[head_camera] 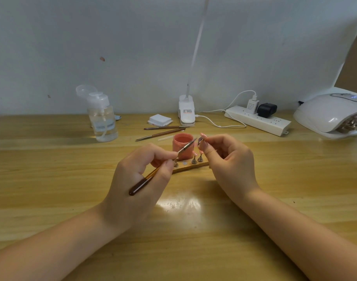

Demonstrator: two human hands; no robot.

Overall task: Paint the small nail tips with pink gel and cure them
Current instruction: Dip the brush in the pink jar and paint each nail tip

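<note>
Hands raised mid-worktop (52,151): left hand (141,179) pinches brush (161,166), bristle end reaching toward small tip (200,141) pinched in right hand (228,161) fingers. Open pink gel pot (182,146) sits just behind, touching-close to holder strip (190,166) with two painted tips on stands.

Risks, judged: brush shaft crosses over pot rim, a slip could knock pot or stands; gel could smear onto fingers holding tip; tip is small, pinch could lose it.

Room: plenty of bare worktop near the person. Lamp (331,113) far right at the back, with power strip (258,120) and cable between; spare brushes (163,131) behind pot.
</note>
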